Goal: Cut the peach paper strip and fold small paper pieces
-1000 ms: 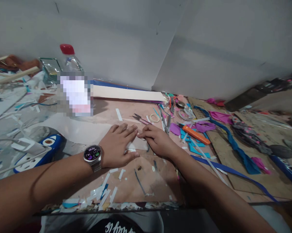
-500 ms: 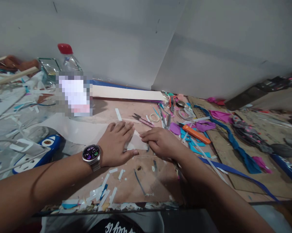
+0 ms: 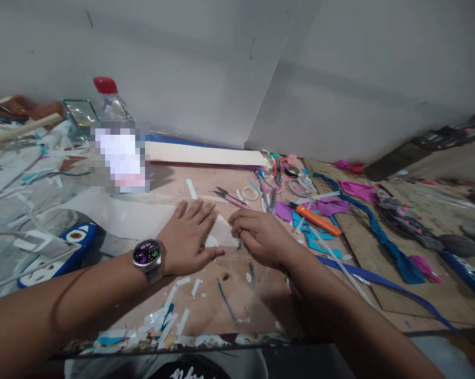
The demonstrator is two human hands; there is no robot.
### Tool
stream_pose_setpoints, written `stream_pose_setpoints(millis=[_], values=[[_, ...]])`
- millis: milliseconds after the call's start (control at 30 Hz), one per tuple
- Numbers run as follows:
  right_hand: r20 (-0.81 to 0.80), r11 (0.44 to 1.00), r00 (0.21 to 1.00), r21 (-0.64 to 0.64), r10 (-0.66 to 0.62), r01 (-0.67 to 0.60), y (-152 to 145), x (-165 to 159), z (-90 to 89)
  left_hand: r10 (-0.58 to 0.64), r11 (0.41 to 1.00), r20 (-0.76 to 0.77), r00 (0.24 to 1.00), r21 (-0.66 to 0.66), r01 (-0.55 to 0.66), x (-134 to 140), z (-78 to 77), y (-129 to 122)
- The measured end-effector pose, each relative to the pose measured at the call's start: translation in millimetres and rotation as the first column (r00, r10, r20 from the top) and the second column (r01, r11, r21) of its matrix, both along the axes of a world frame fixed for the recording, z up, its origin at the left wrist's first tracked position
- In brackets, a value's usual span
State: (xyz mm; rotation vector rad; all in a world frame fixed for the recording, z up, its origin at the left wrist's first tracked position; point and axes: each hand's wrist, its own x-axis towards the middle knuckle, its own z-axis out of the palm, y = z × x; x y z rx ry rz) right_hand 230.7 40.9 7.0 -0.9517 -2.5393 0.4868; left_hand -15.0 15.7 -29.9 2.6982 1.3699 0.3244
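Note:
A white paper strip (image 3: 130, 218) lies on the table, its left end curling up. My left hand (image 3: 190, 231), with a watch on the wrist, rests flat on this strip with its fingers spread. At the strip's right end, my right hand (image 3: 257, 234) pinches the paper's edge between thumb and fingers; a narrow raised edge shows beside the fingertips. Just beyond the hands are small pink-handled thread snips (image 3: 230, 197) and a roll of tape (image 3: 250, 193). An orange utility knife (image 3: 316, 219) lies to the right of my right hand.
A blue and white power strip (image 3: 59, 255) with cables sits at left. Behind stand a blurred, lit screen (image 3: 122, 158) and a red-capped bottle (image 3: 106, 86). A long cream strip (image 3: 206, 154) lies along the back. Paper scraps litter the front edge; blue ribbon (image 3: 379, 237) lies on cardboard at right.
My right fingertips have lifted the paper's right edge slightly, so a thin raised edge now shows. My left hand stays pressed on the strip. The view has shifted a little.

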Motion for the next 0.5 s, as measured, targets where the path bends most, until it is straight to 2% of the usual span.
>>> stream_pose_setpoints(millis=[133,367,500], values=[[0.034,0.999,0.999,-0.044,-0.007,0.008,-0.9,-0.7,-4.0,0.005,1.000,0.009,1.000,0.014,-0.005,-0.3,-3.0,-0.6],[0.146,0.996,0.988,-0.071,-0.048,0.059,-1.2,-0.9,3.3,0.011,1.000,0.018,1.000,0.000,-0.011,0.7,0.1,-1.4],[0.172,0.997,0.984,-0.053,-0.051,0.061,-2.7,-2.1,4.2,-0.090,0.996,0.050,0.995,0.018,0.089,0.6,5.0,-2.1]])
